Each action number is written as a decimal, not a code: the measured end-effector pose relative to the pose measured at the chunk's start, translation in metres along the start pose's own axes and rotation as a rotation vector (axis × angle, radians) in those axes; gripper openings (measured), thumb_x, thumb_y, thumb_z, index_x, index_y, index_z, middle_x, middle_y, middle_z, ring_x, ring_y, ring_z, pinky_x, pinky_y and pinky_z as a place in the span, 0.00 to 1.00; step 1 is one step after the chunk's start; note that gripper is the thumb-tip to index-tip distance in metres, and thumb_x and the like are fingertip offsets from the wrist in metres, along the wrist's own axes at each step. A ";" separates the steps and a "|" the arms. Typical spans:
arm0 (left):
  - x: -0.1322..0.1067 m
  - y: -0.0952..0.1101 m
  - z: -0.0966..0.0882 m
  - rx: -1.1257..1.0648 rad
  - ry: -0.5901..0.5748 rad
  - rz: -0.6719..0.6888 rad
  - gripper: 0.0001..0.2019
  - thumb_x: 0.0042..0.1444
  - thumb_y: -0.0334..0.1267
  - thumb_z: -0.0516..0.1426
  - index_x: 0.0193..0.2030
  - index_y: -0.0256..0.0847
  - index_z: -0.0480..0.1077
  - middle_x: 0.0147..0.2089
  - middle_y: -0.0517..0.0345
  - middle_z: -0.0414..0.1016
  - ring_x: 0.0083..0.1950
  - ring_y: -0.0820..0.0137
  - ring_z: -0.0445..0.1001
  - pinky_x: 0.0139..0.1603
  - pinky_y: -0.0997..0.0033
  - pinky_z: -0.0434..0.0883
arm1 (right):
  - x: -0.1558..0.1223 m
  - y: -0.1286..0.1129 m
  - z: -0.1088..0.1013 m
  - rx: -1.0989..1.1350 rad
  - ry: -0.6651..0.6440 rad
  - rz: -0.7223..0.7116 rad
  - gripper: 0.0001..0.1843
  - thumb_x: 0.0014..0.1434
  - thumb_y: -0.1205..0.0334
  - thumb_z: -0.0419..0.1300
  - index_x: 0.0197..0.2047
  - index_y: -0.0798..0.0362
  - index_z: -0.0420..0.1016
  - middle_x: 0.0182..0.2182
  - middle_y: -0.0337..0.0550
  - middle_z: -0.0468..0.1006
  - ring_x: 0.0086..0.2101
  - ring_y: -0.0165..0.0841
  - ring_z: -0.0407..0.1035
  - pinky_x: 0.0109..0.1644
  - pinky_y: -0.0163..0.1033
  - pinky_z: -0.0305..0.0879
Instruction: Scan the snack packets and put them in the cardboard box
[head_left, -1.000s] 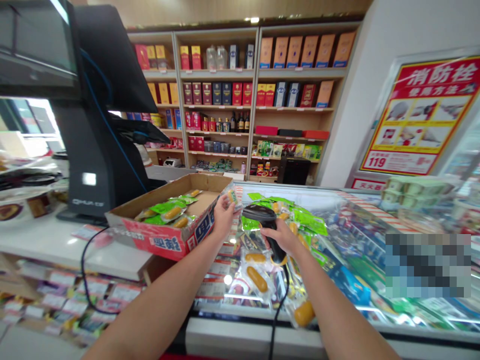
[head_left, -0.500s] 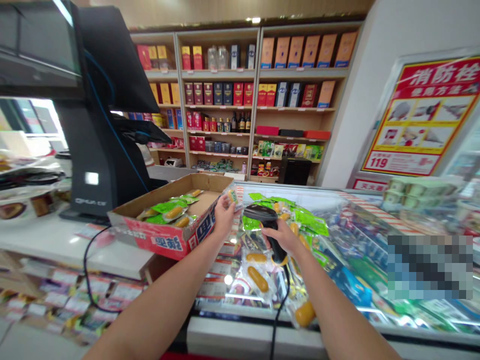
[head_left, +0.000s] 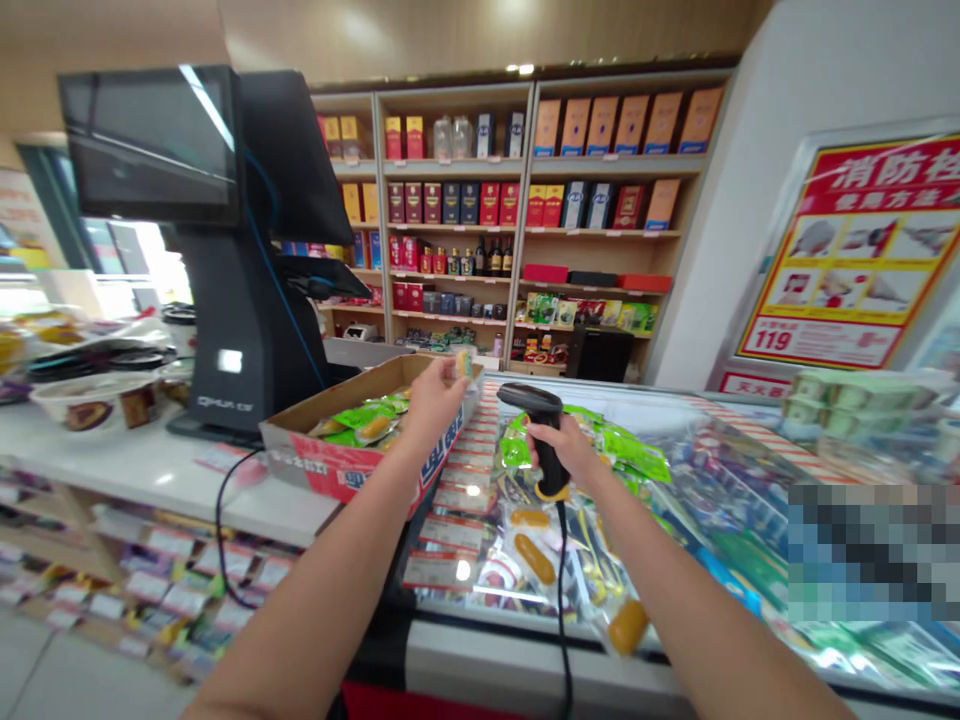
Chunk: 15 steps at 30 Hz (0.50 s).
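My right hand grips a black barcode scanner by its handle, above the glass counter. My left hand pinches a small clear-wrapped packet over the far right end of an open cardboard box. Its fingertips are partly hidden behind the hand. In the box lie several sausage packets with green and clear wrapping. More green packets are heaped on the glass beyond the scanner. Nearer to me, clear-wrapped yellow-brown sausages lie apart, one close to the counter's front edge.
A black cash register stands behind the box on the white counter. The scanner's cord hangs over the glass counter's front edge. Egg cartons sit at the right. Shelves of boxes and bottles line the back wall.
My left hand with the packet has moved left relative to the box, from its right wall to over its far end. My view has turned slightly left and up. The scanner stays in my right hand.
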<state>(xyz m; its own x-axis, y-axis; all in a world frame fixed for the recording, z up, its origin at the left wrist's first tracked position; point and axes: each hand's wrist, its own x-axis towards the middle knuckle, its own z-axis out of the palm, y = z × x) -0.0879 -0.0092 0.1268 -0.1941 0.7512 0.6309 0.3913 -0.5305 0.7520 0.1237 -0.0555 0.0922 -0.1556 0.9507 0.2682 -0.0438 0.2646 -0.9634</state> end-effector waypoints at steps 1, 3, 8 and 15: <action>0.005 0.003 -0.015 0.091 0.030 0.010 0.16 0.49 0.34 0.59 0.47 0.36 0.73 0.42 0.50 0.79 0.44 0.62 0.76 0.51 0.63 0.71 | 0.004 -0.007 0.008 0.005 -0.019 -0.004 0.12 0.42 0.56 0.65 0.25 0.54 0.69 0.16 0.36 0.70 0.15 0.28 0.65 0.18 0.33 0.64; 0.014 0.006 -0.046 0.285 0.092 0.011 0.15 0.51 0.34 0.58 0.46 0.35 0.73 0.43 0.48 0.80 0.45 0.60 0.77 0.52 0.62 0.70 | 0.011 -0.021 0.028 0.040 -0.074 -0.005 0.12 0.42 0.56 0.65 0.26 0.54 0.70 0.16 0.35 0.71 0.15 0.28 0.65 0.18 0.34 0.65; 0.026 -0.005 -0.100 0.659 0.200 -0.130 0.12 0.52 0.29 0.55 0.43 0.32 0.72 0.45 0.36 0.78 0.51 0.49 0.75 0.54 0.51 0.69 | 0.019 -0.042 0.078 0.111 -0.213 -0.013 0.12 0.42 0.56 0.65 0.27 0.54 0.71 0.16 0.35 0.71 0.15 0.28 0.64 0.17 0.34 0.65; 0.008 0.001 -0.070 0.446 0.204 0.175 0.23 0.51 0.27 0.51 0.55 0.35 0.68 0.66 0.40 0.61 0.68 0.55 0.60 0.68 0.53 0.58 | 0.016 -0.034 0.072 0.100 -0.160 -0.004 0.12 0.42 0.55 0.65 0.26 0.54 0.71 0.15 0.36 0.72 0.15 0.29 0.65 0.18 0.34 0.66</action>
<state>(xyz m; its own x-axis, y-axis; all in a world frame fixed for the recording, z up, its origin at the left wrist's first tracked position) -0.1524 -0.0309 0.1461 -0.2458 0.5509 0.7976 0.7702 -0.3886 0.5058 0.0511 -0.0609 0.1290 -0.3094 0.9098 0.2765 -0.1412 0.2436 -0.9595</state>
